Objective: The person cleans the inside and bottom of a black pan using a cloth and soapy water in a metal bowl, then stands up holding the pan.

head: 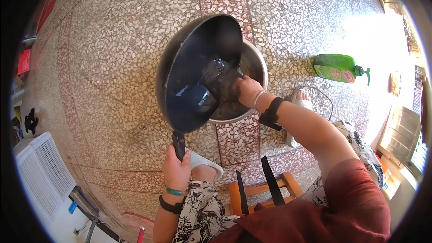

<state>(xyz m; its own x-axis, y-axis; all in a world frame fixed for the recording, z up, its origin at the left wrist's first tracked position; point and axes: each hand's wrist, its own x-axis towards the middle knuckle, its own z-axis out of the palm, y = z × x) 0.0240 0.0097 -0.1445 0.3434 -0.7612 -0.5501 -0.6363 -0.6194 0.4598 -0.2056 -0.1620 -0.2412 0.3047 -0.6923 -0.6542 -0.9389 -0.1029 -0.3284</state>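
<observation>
A dark wok [192,74] is tilted on its side over a round metal basin [265,71]. Wet, shiny patches show on the wok's inner wall, and water seems to run along its lower side into the basin. My left hand [177,167] is wrapped around the black wok handle [179,145]. At the right edge of the wok, above the basin, my right hand [248,89] has its fingers curled. Its fingertips are partly hidden, and whether they hold something is unclear. Both my wrists wear black bands.
A green pump bottle [335,69] lies on the terrazzo floor [118,74] to the right. Below me is a wooden stool [287,185]. A white perforated plastic basket [47,172] stands at the lower left. My slippered feet flank the basin, with a thin cable [327,96] by the right one.
</observation>
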